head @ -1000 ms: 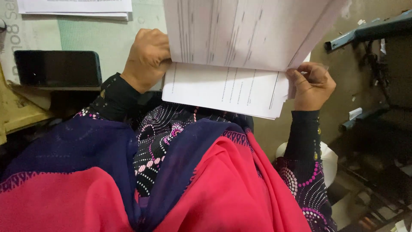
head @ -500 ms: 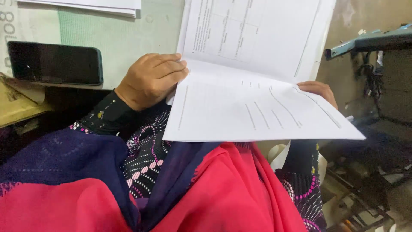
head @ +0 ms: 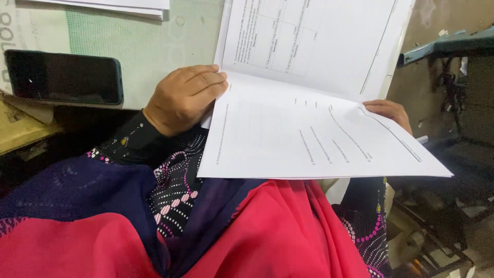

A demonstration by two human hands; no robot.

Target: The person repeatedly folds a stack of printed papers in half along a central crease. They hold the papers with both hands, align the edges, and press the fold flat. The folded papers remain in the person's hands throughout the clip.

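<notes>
A stack of white printed sheets (head: 309, 128) lies open like a booklet at the desk's near edge, one half flat on the desk, the other folded down over my lap. My left hand (head: 182, 98) pinches the fold on the left side, fingers laid on the crease. My right hand (head: 388, 110) grips the right edge of the lowered sheets; only its knuckles show, the rest is under the paper.
A dark phone (head: 64, 77) lies face up on the green desk mat (head: 149, 41) at the left. More white papers (head: 123, 6) sit at the top edge. Brown cardboard (head: 20, 128) is at far left. A dark metal frame (head: 442, 46) stands on the right.
The raised pages have been turned down toward me and now lie over my lap. My left hand went from a fist at the stack's edge to fingers flat on the fold.
</notes>
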